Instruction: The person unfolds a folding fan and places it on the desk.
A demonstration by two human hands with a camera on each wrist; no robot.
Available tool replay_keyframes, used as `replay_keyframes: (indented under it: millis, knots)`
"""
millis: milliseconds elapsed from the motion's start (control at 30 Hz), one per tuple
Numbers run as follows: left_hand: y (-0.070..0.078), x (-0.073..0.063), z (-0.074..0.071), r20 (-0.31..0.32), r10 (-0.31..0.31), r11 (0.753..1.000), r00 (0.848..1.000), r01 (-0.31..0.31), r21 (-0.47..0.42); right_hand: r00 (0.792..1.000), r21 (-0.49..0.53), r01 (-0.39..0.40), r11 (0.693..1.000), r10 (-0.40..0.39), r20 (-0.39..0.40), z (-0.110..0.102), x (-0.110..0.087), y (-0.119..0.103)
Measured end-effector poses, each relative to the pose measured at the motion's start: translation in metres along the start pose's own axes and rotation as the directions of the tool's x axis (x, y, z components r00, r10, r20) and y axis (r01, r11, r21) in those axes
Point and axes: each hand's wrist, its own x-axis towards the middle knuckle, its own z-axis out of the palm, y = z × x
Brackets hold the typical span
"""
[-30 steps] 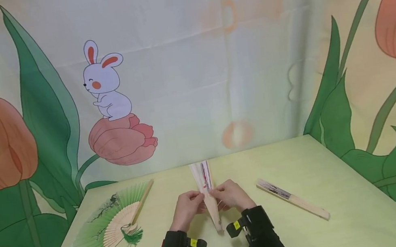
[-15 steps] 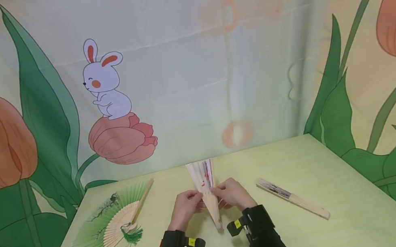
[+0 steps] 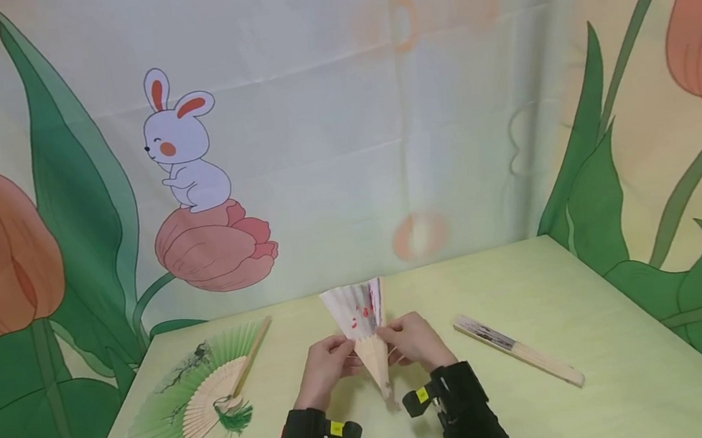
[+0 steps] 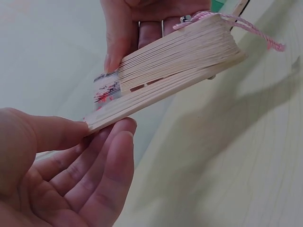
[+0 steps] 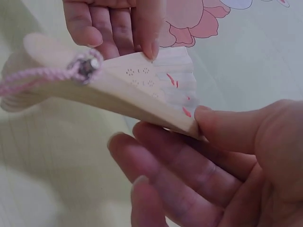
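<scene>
Between both hands is a partly spread folding fan point(image 3: 361, 312), pale with red marks on its leaf and light wooden ribs. My left hand point(image 3: 327, 367) pinches its left outer rib between thumb and fingers, and my right hand point(image 3: 418, 341) pinches the right outer rib the same way. The ribs meet at a pivot nearest me. In the right wrist view a pink cord point(image 5: 42, 75) hangs from the pivot, and small flower-shaped holes show in the ribs. The left wrist view shows the stacked rib ends and the left thumb point(image 4: 57, 135) on the rib.
A green folding fan point(image 3: 171, 406) lies spread at the left, with a green tassel point(image 3: 236, 418). At the right lies a folded fan point(image 3: 518, 351) with a dark print. The table point(image 3: 592, 278) meets a printed cloth backdrop point(image 3: 329, 142) at its back edge.
The held fan has spread wider, its leaf opening mostly to the left and showing more red marks. My hands have drawn slightly apart, the left hand moving left. The other fans stay put.
</scene>
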Motion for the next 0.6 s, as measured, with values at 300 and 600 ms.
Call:
replay_keyframes:
  millis: [300,600]
  knots:
    - [0.0013,-0.0026,-0.0036,0.001,-0.014,1.000,1.000,0.014,-0.027,0.999,0.085,0.004,0.996,0.001,-0.054,-0.0004,0.0043,0.0044]
    - [0.0004,-0.0013,-0.0057,-0.001,-0.018,0.999,1.000,0.018,-0.047,0.997,0.141,0.016,0.990,-0.006,-0.072,-0.0022,0.0025,0.0021]
